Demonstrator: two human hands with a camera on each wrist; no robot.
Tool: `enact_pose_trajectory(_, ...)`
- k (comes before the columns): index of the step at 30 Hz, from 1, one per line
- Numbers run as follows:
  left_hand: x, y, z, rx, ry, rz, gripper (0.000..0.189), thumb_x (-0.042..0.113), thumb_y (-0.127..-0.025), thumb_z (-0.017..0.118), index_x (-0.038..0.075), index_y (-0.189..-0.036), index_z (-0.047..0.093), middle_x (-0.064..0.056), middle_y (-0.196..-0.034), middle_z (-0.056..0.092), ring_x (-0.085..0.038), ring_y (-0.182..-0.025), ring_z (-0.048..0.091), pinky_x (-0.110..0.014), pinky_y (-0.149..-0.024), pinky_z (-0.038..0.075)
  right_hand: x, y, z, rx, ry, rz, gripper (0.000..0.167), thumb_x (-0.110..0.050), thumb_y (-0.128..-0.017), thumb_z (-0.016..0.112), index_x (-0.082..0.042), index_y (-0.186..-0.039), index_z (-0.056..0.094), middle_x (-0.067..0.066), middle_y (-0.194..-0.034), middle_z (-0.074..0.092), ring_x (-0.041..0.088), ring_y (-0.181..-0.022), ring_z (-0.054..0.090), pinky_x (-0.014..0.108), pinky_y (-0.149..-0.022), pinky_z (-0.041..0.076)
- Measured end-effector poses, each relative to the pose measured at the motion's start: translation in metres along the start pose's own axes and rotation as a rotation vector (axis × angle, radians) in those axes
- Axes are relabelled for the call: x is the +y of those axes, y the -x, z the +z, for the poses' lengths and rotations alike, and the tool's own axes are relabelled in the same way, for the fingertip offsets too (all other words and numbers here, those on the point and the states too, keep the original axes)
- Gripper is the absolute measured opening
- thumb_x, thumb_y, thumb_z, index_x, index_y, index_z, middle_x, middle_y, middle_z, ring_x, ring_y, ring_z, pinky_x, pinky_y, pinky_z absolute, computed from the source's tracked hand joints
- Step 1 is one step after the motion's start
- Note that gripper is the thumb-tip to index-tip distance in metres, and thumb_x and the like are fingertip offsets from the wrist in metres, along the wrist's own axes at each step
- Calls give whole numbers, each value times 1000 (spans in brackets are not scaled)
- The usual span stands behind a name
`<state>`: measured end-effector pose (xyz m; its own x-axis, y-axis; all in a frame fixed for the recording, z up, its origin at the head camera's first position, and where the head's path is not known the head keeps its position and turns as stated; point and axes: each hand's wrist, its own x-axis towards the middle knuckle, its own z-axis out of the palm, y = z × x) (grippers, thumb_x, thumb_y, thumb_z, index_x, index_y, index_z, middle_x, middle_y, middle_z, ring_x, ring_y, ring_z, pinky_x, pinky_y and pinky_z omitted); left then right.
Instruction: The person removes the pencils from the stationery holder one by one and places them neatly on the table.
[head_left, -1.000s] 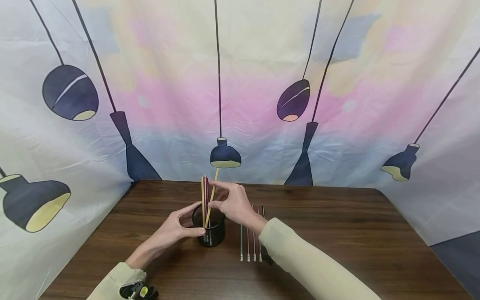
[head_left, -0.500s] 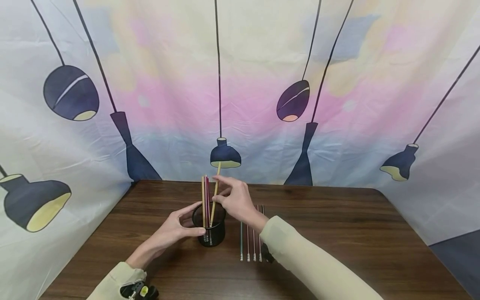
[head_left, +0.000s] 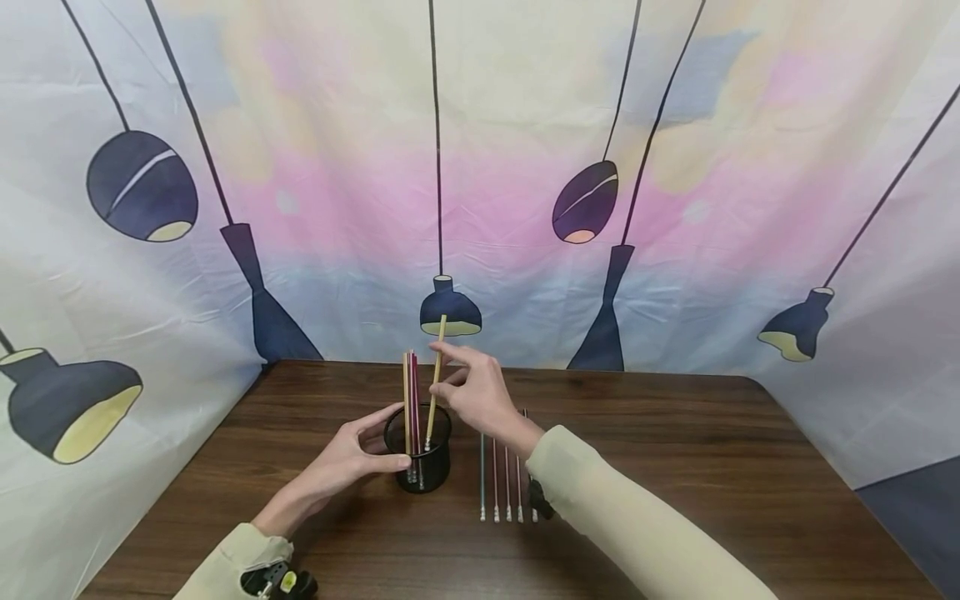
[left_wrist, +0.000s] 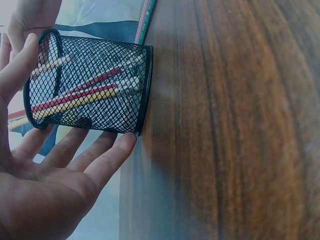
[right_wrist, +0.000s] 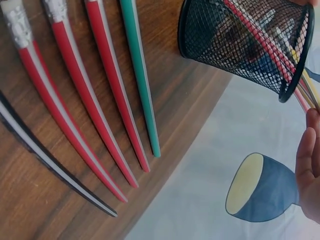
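My left hand (head_left: 351, 458) grips a black mesh pencil cup (head_left: 433, 473) standing on the table, thumb on the near side of its rim. In the left wrist view the other fingers lie along the mesh of the cup (left_wrist: 100, 47). Several pencils (head_left: 413, 400), yellow and red, lean in the cup with their eraser ends down. My right hand (head_left: 480, 396) pinches a yellow pencil (head_left: 432, 414) above the cup's mouth. That pencil is nearly upright, its eraser end still within the rim. The right wrist view catches only part of a hand at its right edge.
Right of the cup several pencils lie side by side on the brown wooden table (head_left: 675, 467): a green pencil (right_wrist: 140, 75), red pencils (right_wrist: 82, 90) and a black pencil (right_wrist: 57, 165). A curtain (head_left: 510, 125) printed with lamps hangs behind the table.
My right hand has moved up and slightly right, drawing the yellow pencil higher in the cup and more upright. The left hand and the cup have stayed in place.
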<state>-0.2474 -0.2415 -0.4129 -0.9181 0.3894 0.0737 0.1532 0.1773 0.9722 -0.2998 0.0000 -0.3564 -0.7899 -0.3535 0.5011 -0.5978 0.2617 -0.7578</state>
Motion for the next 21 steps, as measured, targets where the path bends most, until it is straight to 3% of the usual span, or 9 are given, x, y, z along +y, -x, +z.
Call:
enact_pose_trajectory(15, -1, -1, 1, 5, 2, 3, 87, 15, -95, 81, 7, -166, 32, -27, -161, 40, -43, -139, 51, -45, -108, 45, -5, -4, -9, 26, -11, -18, 61, 8, -91, 79, -15, -145, 66, 7, -117, 64, 9, -79, 73, 30, -59, 55)
enact_pose_trajectory(21, -1, 0, 0, 6, -6, 4, 86, 15, -95, 81, 7, -166, 32, -27, -160, 41, -43, -139, 51, -46, -108, 45, -11, -6, -14, 35, -11, -33, 61, 7, -91, 80, -16, -145, 66, 6, -117, 64, 16, -80, 75, 30, -60, 56)
